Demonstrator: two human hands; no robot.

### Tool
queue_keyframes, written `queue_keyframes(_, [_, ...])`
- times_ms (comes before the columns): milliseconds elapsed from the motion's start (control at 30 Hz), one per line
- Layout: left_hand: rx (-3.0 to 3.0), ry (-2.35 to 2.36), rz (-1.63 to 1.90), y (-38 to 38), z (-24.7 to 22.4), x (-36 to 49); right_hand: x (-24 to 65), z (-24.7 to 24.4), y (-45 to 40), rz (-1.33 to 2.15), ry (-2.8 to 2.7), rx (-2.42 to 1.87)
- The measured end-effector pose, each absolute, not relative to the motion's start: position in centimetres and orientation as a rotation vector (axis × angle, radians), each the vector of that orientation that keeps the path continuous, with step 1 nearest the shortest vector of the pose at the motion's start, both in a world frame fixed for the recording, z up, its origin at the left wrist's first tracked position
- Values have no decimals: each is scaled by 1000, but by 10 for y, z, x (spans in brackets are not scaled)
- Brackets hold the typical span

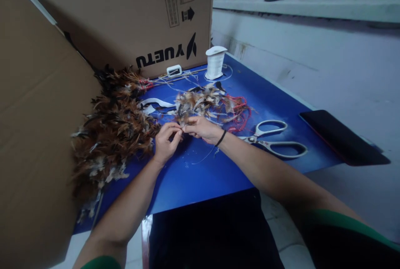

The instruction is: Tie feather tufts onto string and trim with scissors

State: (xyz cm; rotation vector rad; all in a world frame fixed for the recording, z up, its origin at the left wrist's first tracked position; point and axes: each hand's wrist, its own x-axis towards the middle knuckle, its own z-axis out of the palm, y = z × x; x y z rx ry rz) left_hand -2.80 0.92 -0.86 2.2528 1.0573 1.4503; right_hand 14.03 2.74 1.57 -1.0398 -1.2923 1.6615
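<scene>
My left hand (166,142) and my right hand (201,129) meet over the blue table, thumbs and fingertips pinched together. A small tuft of brown and grey feathers (182,115) rises at the fingers of my right hand, its lower end hidden in the pinch. What my left fingertips hold is too small to make out. Just beyond lies a loose pile of mixed feathers (200,100), with tangled red string (243,113) at its right. Scissors (265,138) with grey handles lie beside my right forearm, blades partly hidden behind it.
A large heap of brown feathers (121,127) lies at left against cardboard boxes (118,15). A spool of white ribbon (215,63) stands at the back near a small white device (174,70). A black phone-like slab (342,135) overhangs the table's (200,185) right edge.
</scene>
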Motion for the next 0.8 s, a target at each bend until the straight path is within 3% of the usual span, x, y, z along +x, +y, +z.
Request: queue_keyframes(800, [1904, 912, 1348, 5, -6, -23, 141, 21, 24, 1698, -1222, -1186])
